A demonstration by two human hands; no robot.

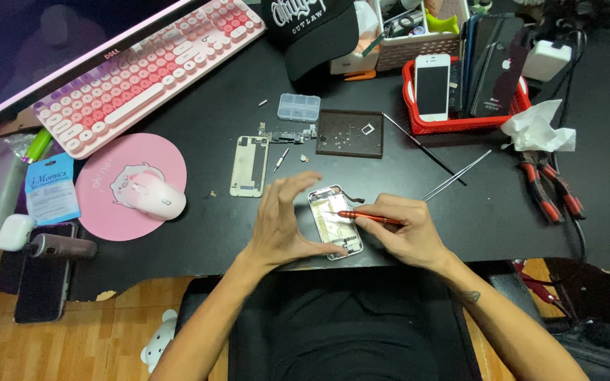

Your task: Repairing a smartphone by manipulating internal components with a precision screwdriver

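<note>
A black bench (213, 233) holds an opened phone frame (335, 222) at 6 o'clock. The left hand (280, 226) steadies it, fingers spread apart; the right hand (407, 233) is clamped on a red screwdriver (368, 216). The back panel (249, 166) lies removed at 10 o'clock; internals remain inside.

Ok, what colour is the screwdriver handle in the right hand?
Red, shown in the head view: the screwdriver in the right hand.

Red screwdriver (368, 216), pink keyboard (151, 70), black desk (213, 120).

Black desk (234, 106) carries pink keyboard (146, 70), mouse pad (100, 204), parts tray (350, 133), opened phone (335, 222)
</note>
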